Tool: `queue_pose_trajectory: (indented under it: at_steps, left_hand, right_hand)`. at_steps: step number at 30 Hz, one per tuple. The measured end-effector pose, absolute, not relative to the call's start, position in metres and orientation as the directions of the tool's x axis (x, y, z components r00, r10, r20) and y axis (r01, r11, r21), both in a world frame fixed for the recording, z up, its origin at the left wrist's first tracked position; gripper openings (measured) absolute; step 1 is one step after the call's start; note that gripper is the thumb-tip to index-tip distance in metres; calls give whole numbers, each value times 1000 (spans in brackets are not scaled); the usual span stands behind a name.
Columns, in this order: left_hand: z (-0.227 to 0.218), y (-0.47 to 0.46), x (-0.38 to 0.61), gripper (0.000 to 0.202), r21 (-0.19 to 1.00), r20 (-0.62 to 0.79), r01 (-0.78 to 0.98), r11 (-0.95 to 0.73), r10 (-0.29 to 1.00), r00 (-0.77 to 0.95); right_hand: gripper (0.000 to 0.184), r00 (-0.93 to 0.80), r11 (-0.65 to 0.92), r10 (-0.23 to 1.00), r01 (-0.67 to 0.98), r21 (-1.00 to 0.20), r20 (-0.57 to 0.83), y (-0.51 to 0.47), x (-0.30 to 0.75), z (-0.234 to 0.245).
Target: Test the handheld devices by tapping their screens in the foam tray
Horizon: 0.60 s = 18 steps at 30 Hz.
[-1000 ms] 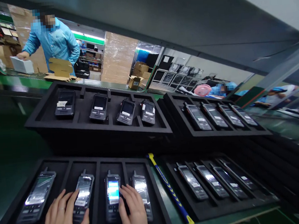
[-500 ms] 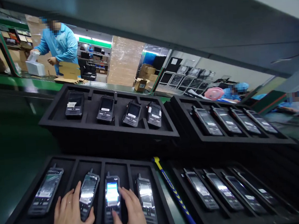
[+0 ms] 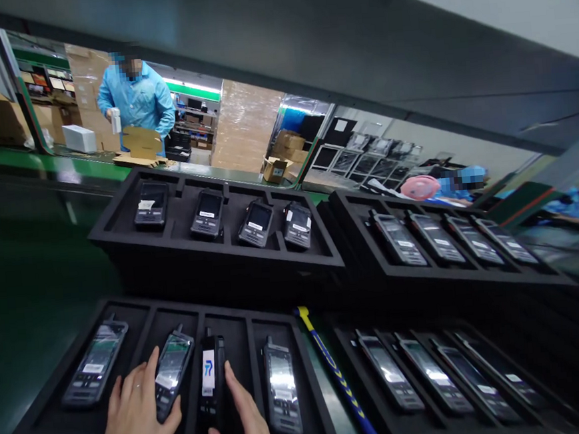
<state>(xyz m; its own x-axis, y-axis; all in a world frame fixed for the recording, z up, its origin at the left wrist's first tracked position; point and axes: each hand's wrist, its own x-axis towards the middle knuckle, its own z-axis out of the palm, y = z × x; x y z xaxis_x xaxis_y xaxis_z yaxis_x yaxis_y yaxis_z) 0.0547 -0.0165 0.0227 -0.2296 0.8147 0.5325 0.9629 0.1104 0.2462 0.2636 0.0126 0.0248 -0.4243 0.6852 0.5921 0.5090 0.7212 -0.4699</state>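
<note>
My left hand (image 3: pixel 135 416) has its fingers and thumb around the lower part of a handheld radio with a dark screen (image 3: pixel 175 363), lying in the second compartment of the near-left black foam tray (image 3: pixel 40 427). In the third compartment, my right hand (image 3: pixel 246 418) grips another handheld radio (image 3: pixel 209 377) by its edges, thumb at the lower end and fingers along the right side. That radio is tilted to one side, and its screen shows a blue logo on white. Beside them lie a radio (image 3: pixel 95 363) in the leftmost compartment and one (image 3: pixel 283 388) in the rightmost.
Behind stands a raised foam tray (image 3: pixel 221 246) with several radios. More radios fill the far-right tray (image 3: pixel 454 273) and near-right tray (image 3: pixel 340 347). A yellow-and-blue strip (image 3: pixel 334 370) runs between the near trays. Across the bench, a person in blue (image 3: pixel 137 95) holds a white object.
The radio under my right hand has turned onto its side, and its screen went from a bright blue-white page to a logo. My left hand stays nearly still. The person opposite has lifted a white object.
</note>
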Motion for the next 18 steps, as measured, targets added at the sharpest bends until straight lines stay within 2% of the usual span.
queue_pose_trajectory:
  at_steps: [4, 6, 8, 11, 13, 17, 18]
  left_hand:
    - [0, -23, 43, 56, 315, 394, 944, 96, 892, -222]
    - [-12, -24, 37, 57, 366, 358, 926, 89, 905, -228]
    - [-16, -24, 33, 64, 391, 398, 919, 57, 889, -225]
    - [-7, -24, 33, 77, 368, 472, 930, -5, 862, -183]
    - [5, -23, 35, 79, 360, 489, 933, -6, 852, -184]
    - [18, -22, 44, 78, 322, 576, 947, 0, 794, -196]
    - [17, -21, 47, 77, 301, 608, 954, -2, 771, -190]
  right_hand:
    - [103, -401, 650, 758, 522, -552, 514, 13, 264, 18]
    - [112, -415, 632, 775, 533, -562, 477, 13, 264, 15]
    - [120, -433, 643, 765, 542, -541, 476, 14, 263, 14]
    - [126, -462, 692, 718, 557, -460, 520, 15, 263, 15]
    - [119, -488, 734, 669, 553, -394, 561, 17, 263, 16]
    - [75, -466, 771, 588, 570, -284, 661, 21, 261, 10]
    - [69, -453, 769, 578, 579, -270, 679, 22, 259, 7]
